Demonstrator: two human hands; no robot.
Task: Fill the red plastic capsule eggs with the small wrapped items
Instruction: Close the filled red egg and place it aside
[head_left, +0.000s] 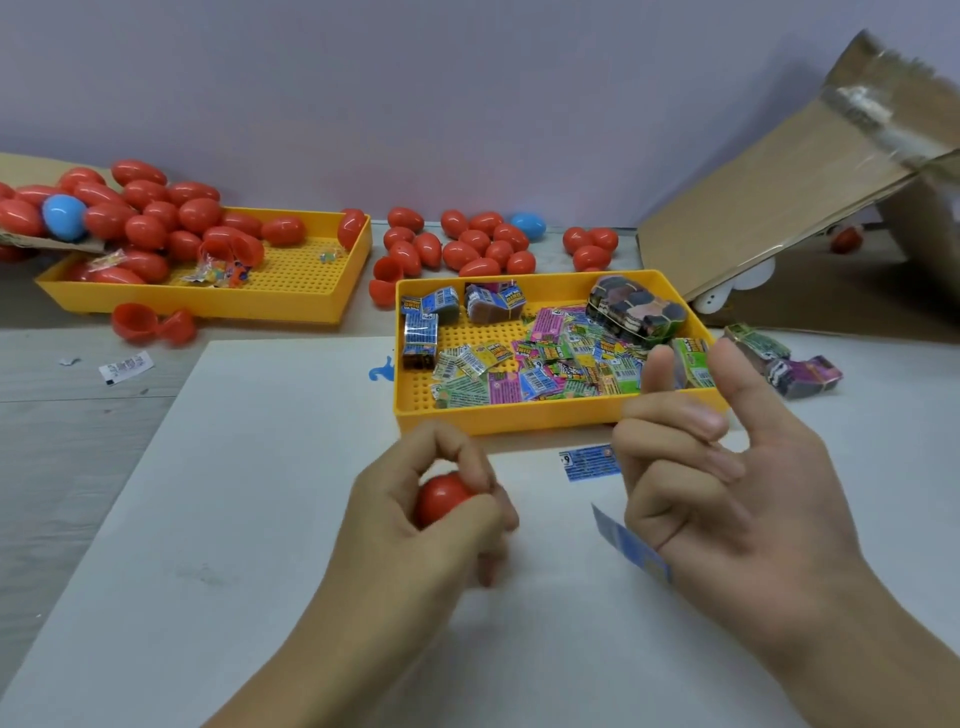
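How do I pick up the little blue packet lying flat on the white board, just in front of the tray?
The blue packet lies flat, so no edge sticks up. Come straight down from above and pinch its two long edges. Its right end is tucked behind the right hand, so take your grip nearer the left end.

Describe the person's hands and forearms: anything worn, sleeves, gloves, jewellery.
Both are bare. The left hand and right hand wear no gloves, and no rings show on the visible fingers. Both forearms are uncovered up to the frame's bottom edge: no sleeves, watch or wristband in view. Fingernails look short and unpainted.
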